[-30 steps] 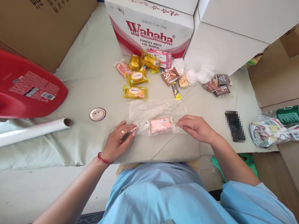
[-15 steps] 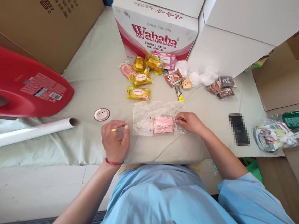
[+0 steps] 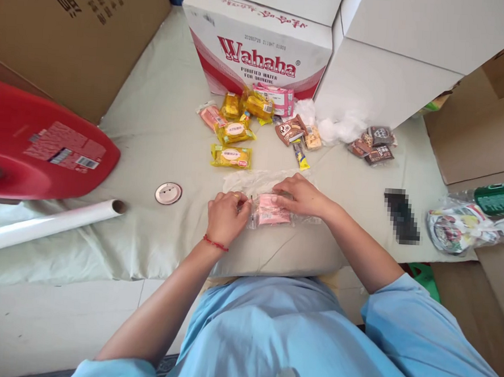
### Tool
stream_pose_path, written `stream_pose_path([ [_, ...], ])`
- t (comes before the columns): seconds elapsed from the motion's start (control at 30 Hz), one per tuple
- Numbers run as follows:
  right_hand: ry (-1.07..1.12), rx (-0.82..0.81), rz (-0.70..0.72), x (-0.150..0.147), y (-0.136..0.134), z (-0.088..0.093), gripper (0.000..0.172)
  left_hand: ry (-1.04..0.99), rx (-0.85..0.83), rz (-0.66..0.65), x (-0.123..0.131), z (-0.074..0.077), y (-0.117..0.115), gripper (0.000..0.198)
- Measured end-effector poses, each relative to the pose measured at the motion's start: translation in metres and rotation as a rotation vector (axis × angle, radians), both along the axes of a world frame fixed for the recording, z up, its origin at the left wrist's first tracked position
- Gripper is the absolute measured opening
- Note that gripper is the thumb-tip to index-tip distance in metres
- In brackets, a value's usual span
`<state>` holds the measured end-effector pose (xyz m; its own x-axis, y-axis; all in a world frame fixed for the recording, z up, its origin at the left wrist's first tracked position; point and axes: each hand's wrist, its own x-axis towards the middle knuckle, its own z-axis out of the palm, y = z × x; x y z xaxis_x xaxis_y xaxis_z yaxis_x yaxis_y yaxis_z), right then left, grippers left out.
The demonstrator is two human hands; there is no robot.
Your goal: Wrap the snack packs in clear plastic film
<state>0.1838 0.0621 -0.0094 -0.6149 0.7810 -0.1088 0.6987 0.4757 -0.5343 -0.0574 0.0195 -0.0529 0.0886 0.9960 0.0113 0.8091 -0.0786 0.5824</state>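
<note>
Flat on the cloth lies a clear plastic bag (image 3: 234,179) with pink wrapped snacks (image 3: 271,216) inside it. At the bag's left end is my left hand (image 3: 227,218), its fingertips pinched together on the plastic. My right hand (image 3: 305,196) rests over the right part of the bag, palm down, thumb and fingers apart and lying on the pink snacks. The bag's right end is partly hidden beneath that hand. Left of my left hand lies a round pin badge (image 3: 168,193), back side up.
Yellow-wrapped snacks (image 3: 232,156) and brown packets (image 3: 292,129) lie before a Wahaha water box (image 3: 260,52). On the left are a red jug (image 3: 62,143) and a white tube (image 3: 62,224). A blurred dark object (image 3: 401,216) and a green-labelled bottle (image 3: 499,196) are at right.
My left hand has moved right onto the bag's left end and closed there. My right hand has shifted left from the bag's right end to lie on the pink snacks.
</note>
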Motion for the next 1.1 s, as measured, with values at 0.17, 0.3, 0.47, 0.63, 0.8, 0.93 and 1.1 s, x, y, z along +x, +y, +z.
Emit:
stream_pose_path([
  [0.17, -0.021, -0.042, 0.027, -0.011, 0.007, -0.006, 0.019, -0.109, 0.105, 0.011, -0.006, 0.002, -0.009, 0.023],
  [0.3, 0.082, -0.075, 0.061, -0.009, 0.006, -0.007, 0.022, -0.196, 0.134, 0.025, -0.007, 0.007, -0.012, 0.026],
  [0.47, 0.138, -0.115, 0.092, -0.013, -0.002, -0.003, 0.022, -0.196, 0.084, 0.063, -0.004, 0.006, -0.016, 0.026],
  [0.63, 0.189, -0.149, 0.034, -0.018, -0.012, -0.001, 0.024, -0.117, 0.095, 0.069, 0.001, -0.002, -0.017, 0.027],
  [0.8, 0.233, -0.180, -0.065, -0.020, -0.018, -0.007, 0.007, -0.112, 0.170, 0.135, 0.001, -0.006, -0.015, 0.025],
  [0.93, 0.270, -0.222, -0.108, -0.021, -0.018, -0.011, 0.009, -0.041, 0.488, 0.214, -0.002, 0.009, -0.035, 0.020],
  [1.1, 0.288, -0.251, -0.125, -0.022, -0.020, -0.013, 0.011, 0.064, 0.576, -0.211, 0.012, 0.025, -0.065, 0.024],
])
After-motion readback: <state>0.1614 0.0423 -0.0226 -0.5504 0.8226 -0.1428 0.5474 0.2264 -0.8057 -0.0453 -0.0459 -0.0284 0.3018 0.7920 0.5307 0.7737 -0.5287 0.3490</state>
